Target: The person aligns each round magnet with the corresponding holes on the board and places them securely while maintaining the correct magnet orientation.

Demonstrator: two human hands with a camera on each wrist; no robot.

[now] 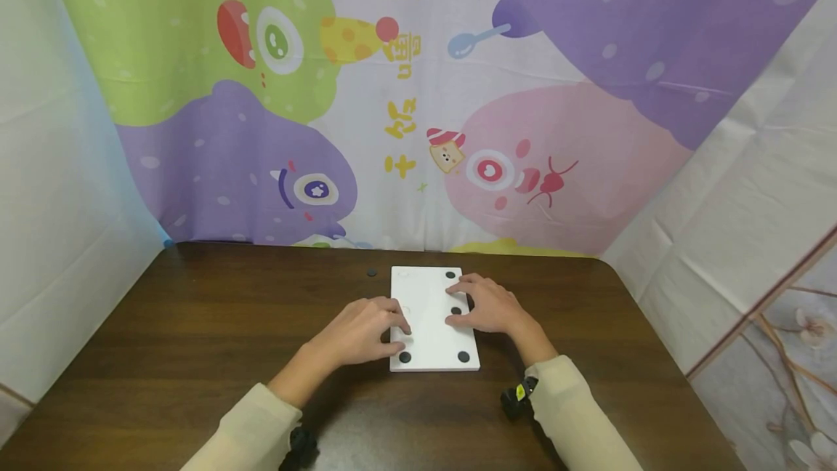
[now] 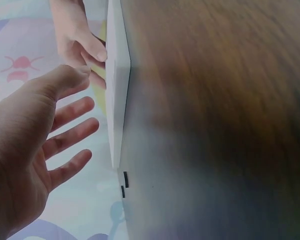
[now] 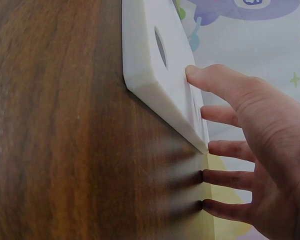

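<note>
A white rectangular board (image 1: pixel 428 318) lies on the table with black discs set in it. Three of them, such as the near right disc (image 1: pixel 463 357), line its right side, and the near left disc (image 1: pixel 405 357) sits by my left thumb. Two pale round recesses show at the left, the middle one partly behind my fingers. My left hand (image 1: pixel 362 329) hovers over the left edge, fingers spread and holding nothing. At the right edge my right hand (image 1: pixel 490 305) has its fingers extended, its thumb near the middle right disc (image 1: pixel 455 310); whether the thumb touches the board, I cannot tell.
Beyond the board's far left corner a loose black disc (image 1: pixel 371 272) lies on the brown wooden table (image 1: pixel 248 311). Two loose discs (image 2: pixel 126 179) appear in the left wrist view. A cartoon-printed curtain (image 1: pixel 418 216) hangs behind the table, with pale cloth at both sides.
</note>
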